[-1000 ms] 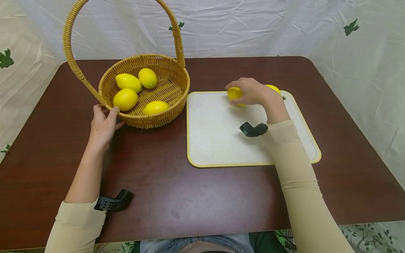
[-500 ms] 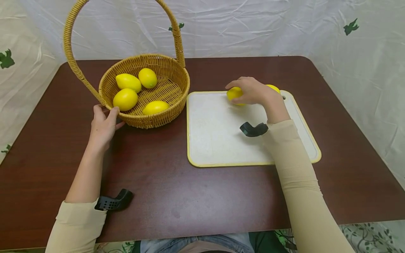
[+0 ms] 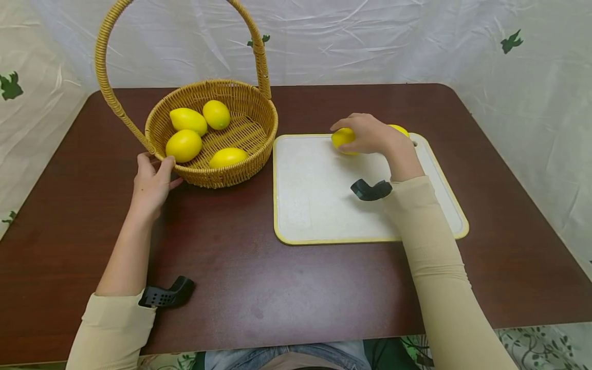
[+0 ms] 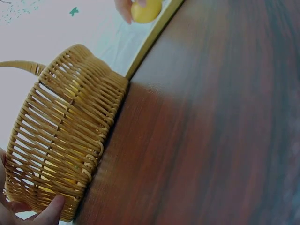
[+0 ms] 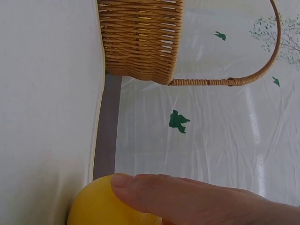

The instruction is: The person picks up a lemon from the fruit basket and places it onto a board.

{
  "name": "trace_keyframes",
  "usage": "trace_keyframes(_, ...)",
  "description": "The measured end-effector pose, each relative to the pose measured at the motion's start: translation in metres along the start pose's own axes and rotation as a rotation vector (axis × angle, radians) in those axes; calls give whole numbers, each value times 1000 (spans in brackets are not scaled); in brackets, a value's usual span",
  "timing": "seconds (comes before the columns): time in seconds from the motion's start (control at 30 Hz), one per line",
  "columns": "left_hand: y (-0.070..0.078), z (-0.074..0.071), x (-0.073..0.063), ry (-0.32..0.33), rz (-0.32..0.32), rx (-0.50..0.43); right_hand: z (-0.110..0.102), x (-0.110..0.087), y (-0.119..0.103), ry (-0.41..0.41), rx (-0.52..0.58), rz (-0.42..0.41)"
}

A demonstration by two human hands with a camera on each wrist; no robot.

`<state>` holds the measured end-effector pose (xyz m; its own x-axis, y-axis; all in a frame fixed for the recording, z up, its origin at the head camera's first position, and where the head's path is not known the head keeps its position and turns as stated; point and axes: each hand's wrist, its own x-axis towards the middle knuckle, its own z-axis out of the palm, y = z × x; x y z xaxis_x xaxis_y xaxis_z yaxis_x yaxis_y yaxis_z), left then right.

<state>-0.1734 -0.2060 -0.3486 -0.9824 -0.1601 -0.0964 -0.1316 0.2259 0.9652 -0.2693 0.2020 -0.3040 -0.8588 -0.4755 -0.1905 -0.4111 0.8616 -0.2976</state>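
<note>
At the back left of the table stands a wicker basket (image 3: pixel 213 177) with several lemons (image 3: pixel 183 145) inside. My left hand (image 3: pixel 152 185) grips the basket's near left rim, thumb over the edge and fingers against the outer wall. Over the far part of a white cutting board (image 3: pixel 319 195), my right hand (image 3: pixel 374 134) holds a lemon (image 3: pixel 343 139), its fingers over the top and thumb on the near side. The right wrist view shows the thumb pressed on this lemon (image 5: pixel 103 206). Another lemon (image 3: pixel 400 129) shows behind my right wrist, mostly hidden.
The basket's tall arched handle (image 3: pixel 104 67) rises above the rim. The yellow-edged board lies on a dark brown table (image 3: pixel 259 288), close to the basket's right side. A white curtain (image 3: pixel 370 41) hangs behind the table.
</note>
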Motion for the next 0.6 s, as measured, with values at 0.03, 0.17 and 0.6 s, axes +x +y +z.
trace_keyframes(0.03, 0, 0, 0, 1, 1, 0, 0, 0, 0, -1, 0, -1)
trace_keyframes(0.17, 0, 0, 0, 2, 6, -1, 0, 0, 0, -5, 3, -2)
trace_keyframes(0.6, -1, 0, 1, 3, 5, -2, 0, 0, -1, 6, -6, -3)
